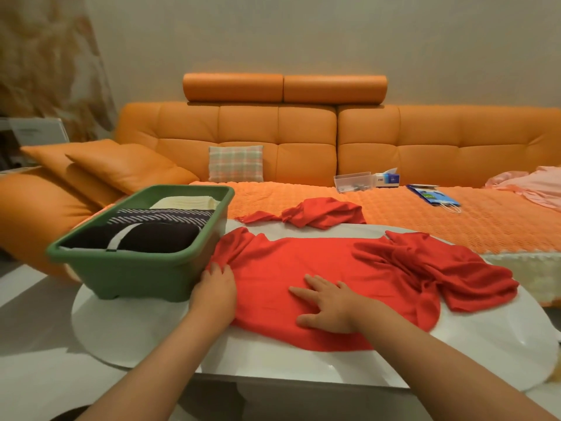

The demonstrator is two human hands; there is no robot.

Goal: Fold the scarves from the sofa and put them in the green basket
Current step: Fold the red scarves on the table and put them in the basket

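Head: scarf (303, 262) under fingers (315, 282); left hand (215, 291) seemingly pinching.

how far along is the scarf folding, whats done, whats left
Done: folded scarves, cream, striped and dark, sit in the green basket. In hand: the red scarf lies unfolded on the table; left hand grips its bunched edge, right hand presses it flat. Remaining: folding and basketing it, plus red cloth on the sofa, perhaps its tail.
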